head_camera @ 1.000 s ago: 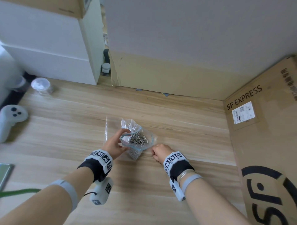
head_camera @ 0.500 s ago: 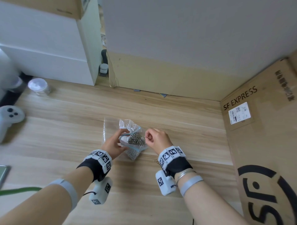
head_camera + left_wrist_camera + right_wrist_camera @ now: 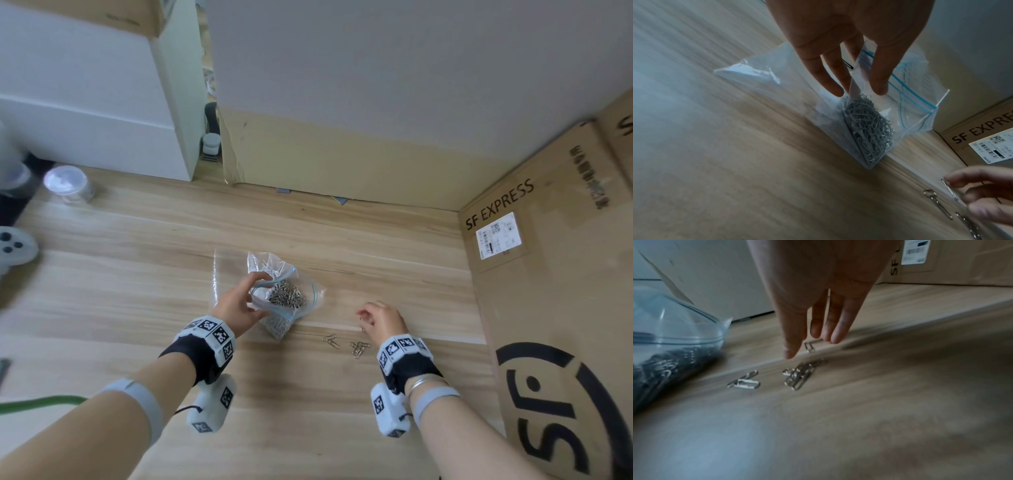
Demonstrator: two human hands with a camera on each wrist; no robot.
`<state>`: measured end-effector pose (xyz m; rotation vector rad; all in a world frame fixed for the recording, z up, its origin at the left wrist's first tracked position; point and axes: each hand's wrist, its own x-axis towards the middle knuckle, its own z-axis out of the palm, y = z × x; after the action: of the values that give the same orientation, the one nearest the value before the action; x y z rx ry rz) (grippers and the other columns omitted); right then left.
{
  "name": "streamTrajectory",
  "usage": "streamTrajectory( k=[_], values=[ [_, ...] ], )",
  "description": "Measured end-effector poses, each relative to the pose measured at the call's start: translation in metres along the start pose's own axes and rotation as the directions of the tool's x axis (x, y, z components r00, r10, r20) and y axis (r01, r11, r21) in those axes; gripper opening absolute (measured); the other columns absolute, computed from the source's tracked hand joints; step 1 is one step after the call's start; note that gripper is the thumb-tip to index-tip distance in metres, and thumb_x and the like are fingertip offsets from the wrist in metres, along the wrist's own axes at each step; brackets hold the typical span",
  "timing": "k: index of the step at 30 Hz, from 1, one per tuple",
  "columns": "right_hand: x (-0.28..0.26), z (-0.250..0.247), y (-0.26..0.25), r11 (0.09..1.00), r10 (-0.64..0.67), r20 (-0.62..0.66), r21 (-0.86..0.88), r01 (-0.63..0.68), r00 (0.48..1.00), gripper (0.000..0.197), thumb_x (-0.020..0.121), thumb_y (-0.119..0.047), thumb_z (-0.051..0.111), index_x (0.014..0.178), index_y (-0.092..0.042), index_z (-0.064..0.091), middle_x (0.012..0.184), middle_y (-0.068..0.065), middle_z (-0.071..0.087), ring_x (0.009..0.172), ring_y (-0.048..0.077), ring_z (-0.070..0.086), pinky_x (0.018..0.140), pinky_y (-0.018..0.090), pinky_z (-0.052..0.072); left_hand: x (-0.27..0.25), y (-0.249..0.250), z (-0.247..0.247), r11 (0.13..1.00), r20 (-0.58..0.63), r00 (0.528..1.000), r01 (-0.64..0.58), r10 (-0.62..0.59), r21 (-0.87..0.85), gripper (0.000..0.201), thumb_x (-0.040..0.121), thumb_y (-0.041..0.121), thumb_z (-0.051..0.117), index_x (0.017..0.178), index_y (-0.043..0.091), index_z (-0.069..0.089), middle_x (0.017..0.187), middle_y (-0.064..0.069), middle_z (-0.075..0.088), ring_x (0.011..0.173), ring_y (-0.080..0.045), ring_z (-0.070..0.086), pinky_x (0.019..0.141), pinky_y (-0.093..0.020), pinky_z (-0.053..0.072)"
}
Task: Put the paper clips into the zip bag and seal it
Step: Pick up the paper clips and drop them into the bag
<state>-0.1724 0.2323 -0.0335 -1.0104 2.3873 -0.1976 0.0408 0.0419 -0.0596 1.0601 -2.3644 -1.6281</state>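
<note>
A clear zip bag (image 3: 310, 291) with a blue seal stands on the wooden table, its mouth gaping, holding a heap of silver paper clips (image 3: 286, 296). My left hand (image 3: 258, 293) pinches the near edge of the mouth between thumb and fingers (image 3: 878, 87). To the right, my right hand (image 3: 361, 317) hangs low over the table with straight fingers (image 3: 835, 337), holding nothing, its tips at a single clip (image 3: 810, 347). Several loose clips (image 3: 359, 347) and two more (image 3: 331, 341) lie just in front of that hand.
A flat clear plastic sheet (image 3: 222, 270) lies under the bag. A big SF EXPRESS cardboard box (image 3: 548, 291) walls the right side. A white cabinet (image 3: 85, 120), a lidded jar (image 3: 66, 185) and a white controller (image 3: 15, 246) stand at the back left.
My right hand left the bag's mouth and moved right and down to the loose clips on the table. The left hand keeps its hold on the bag.
</note>
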Motion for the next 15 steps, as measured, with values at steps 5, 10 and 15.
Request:
streamTrajectory(
  k=[5, 10, 15],
  values=[
    [-0.014, 0.016, 0.015, 0.996, 0.067, 0.110, -0.071, -0.060, 0.992, 0.057, 0.066, -0.030, 0.078, 0.117, -0.022, 0.055, 0.122, -0.002, 0.050, 0.115, 0.017, 0.047, 0.100, 0.028, 0.039, 0.001, 0.002, 0.002, 1.000, -0.015, 1.000, 0.010, -0.009, 0.005, 0.061, 0.071, -0.001, 0.069, 0.106, 0.039, 0.039, 0.122, 0.003, 0.057, 0.082, -0.020, 0.064, 0.070, -0.026, 0.054],
    [-0.016, 0.019, 0.018, 0.996, 0.001, 0.119, -0.091, 0.009, 0.993, 0.027, 0.076, -0.017, 0.070, 0.102, -0.017, 0.061, 0.115, -0.001, 0.057, 0.105, 0.018, 0.055, 0.089, 0.025, 0.043, 0.001, 0.004, 0.003, 1.000, -0.004, 1.000, 0.013, -0.013, -0.002, 0.060, 0.072, -0.001, 0.069, 0.108, 0.036, 0.039, 0.123, 0.004, 0.058, 0.085, -0.022, 0.065, 0.072, -0.032, 0.055],
    [-0.020, 0.018, 0.015, 0.995, -0.039, 0.098, -0.090, 0.048, 0.994, 0.011, 0.084, -0.012, 0.060, 0.094, -0.014, 0.062, 0.102, 0.001, 0.061, 0.079, 0.012, 0.049, 0.073, 0.019, 0.037, 0.002, 0.005, 0.006, 1.000, -0.022, 1.000, 0.020, -0.020, -0.016, 0.057, 0.072, -0.003, 0.069, 0.115, 0.024, 0.044, 0.121, 0.004, 0.057, 0.080, -0.021, 0.063, 0.066, -0.028, 0.054]
  ],
)
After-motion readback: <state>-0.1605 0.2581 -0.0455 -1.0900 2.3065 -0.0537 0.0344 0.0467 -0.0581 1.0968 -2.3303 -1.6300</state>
